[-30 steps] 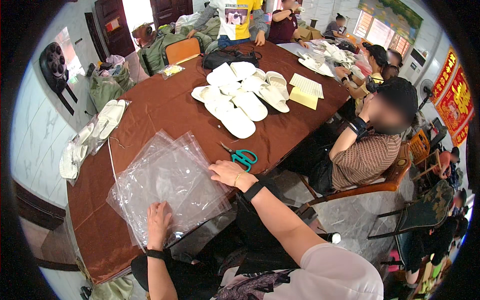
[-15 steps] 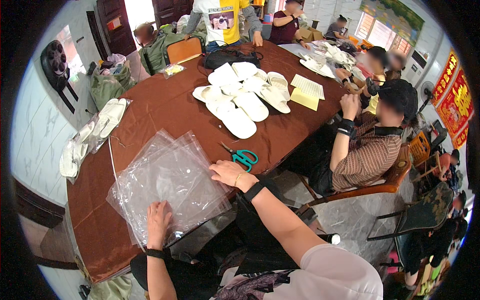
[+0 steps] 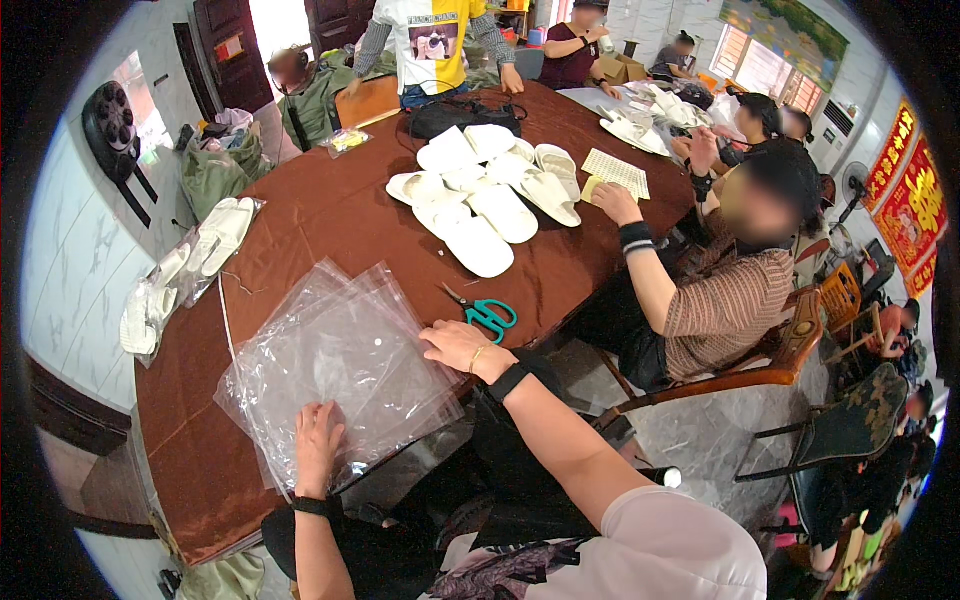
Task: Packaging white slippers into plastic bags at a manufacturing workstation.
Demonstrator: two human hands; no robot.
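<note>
Clear plastic bags [image 3: 325,350] lie in a loose, overlapping stack on the brown cloth-covered table [image 3: 190,440] in front of me. On the stack's near edge rests my left hand [image 3: 318,448], its fingers stretched out flat over the film. My right hand [image 3: 456,346] lies at the right edge of the bags, fingers loosely extended and holding nothing that I can see. Just beyond it are scissors [image 3: 490,316] with teal handles. A heap of white slippers [image 3: 478,246] sits farther out, in the middle of the table.
Bagged white slippers [image 3: 220,238] lie along the table's left edge. A co-worker [image 3: 725,290] sits close on my right, one hand at the yellow sheet [image 3: 594,187] near a dotted sheet [image 3: 616,174]. Another person [image 3: 430,45] stands across the table by a black bag [image 3: 465,115].
The seated co-worker on the right has reached a hand to the yellow sheet and turned toward the table. The standing person has shifted slightly. My hands and the bags look unchanged.
</note>
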